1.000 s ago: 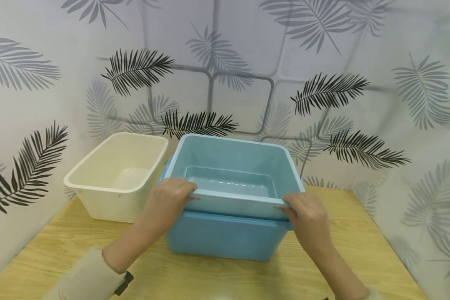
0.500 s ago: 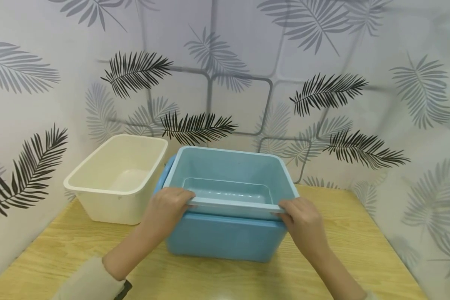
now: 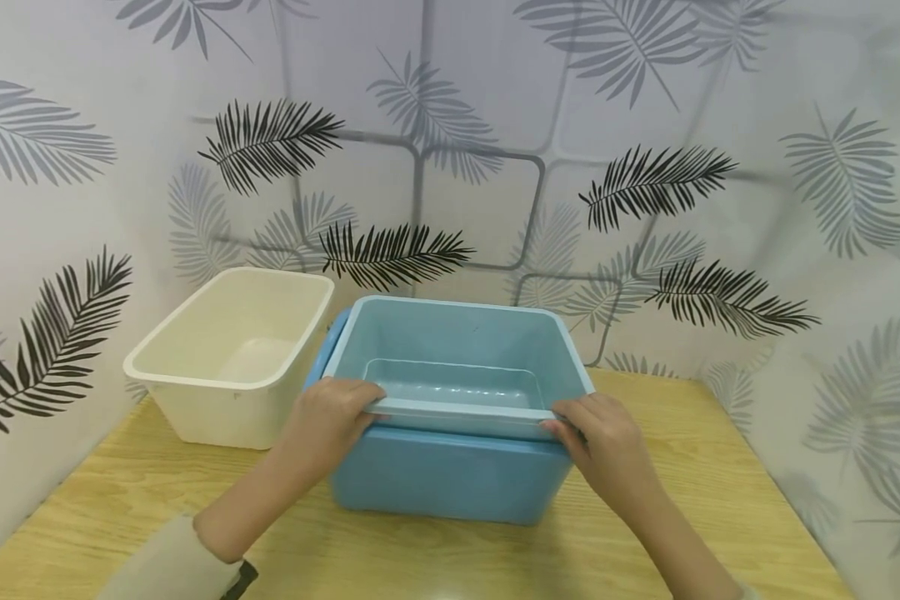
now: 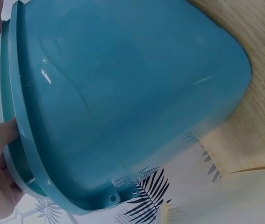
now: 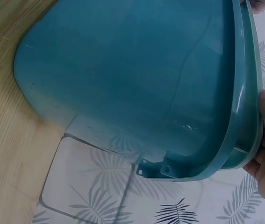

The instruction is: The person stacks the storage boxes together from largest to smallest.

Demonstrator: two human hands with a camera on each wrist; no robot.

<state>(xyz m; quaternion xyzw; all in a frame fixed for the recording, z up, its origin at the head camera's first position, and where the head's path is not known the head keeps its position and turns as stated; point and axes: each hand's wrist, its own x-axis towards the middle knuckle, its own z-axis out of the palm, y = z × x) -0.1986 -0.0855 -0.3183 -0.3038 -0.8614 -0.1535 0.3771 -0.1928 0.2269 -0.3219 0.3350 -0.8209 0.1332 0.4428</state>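
A light blue plastic bin (image 3: 457, 342) sits nested inside a darker blue bin (image 3: 450, 475), its rim standing above the lower one's. My left hand (image 3: 337, 410) grips the light blue bin's front rim near its left corner, fingers over the edge and thumb below. At the right front corner my right hand (image 3: 602, 429) pinches the same rim. In both wrist views, the darker blue bin's wall (image 4: 137, 84) fills much of the picture, and the thumb reaches under the upper rim (image 5: 258, 60). The inside of the lower bin is hidden.
A cream bin (image 3: 228, 408) stands to the left on the wood-grain table (image 3: 675, 483), close beside the blue pair. Behind the table rises a wall (image 3: 487, 100) with a leaf pattern.
The light blue bin has sunk lower into the darker blue one, with both hands moving down and slightly left on its rim. Over the last half second it has barely moved.
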